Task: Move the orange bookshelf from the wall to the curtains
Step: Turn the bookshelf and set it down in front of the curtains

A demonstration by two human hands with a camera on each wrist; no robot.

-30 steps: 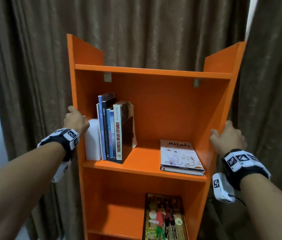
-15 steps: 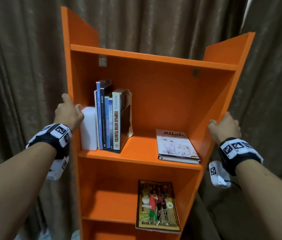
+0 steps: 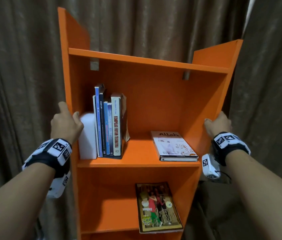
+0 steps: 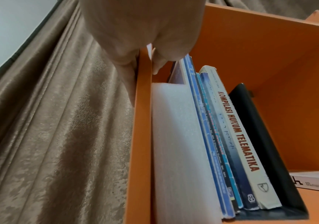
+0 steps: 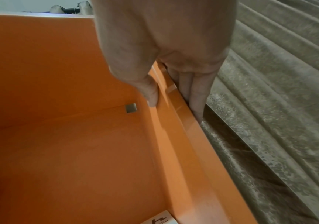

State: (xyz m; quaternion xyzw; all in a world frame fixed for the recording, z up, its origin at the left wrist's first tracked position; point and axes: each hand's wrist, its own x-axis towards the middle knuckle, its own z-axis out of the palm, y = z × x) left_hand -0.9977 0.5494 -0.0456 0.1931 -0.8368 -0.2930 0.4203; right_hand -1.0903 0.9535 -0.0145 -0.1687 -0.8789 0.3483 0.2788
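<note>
The orange bookshelf (image 3: 162, 101) stands upright right in front of the brown curtains (image 3: 24, 84). My left hand (image 3: 66, 122) grips its left side panel (image 4: 141, 121), thumb inside, fingers outside. On the other side, my right hand (image 3: 219, 123) grips the right side panel (image 5: 189, 144) the same way, thumb inside the shelf and fingers (image 5: 195, 94) along the outer face. Curtain fabric (image 5: 279, 106) hangs close beside that panel.
The middle shelf holds upright books (image 3: 109, 125) beside a white foam block (image 3: 87, 137), and a book lying flat (image 3: 173, 146). A magazine (image 3: 157, 207) lies on the shelf below. Curtain folds (image 4: 49, 121) hang on both sides of the shelf.
Over the last second the view has drawn closer and looks lower down the shelf. Both hands have kept their grip on the side panels.
</note>
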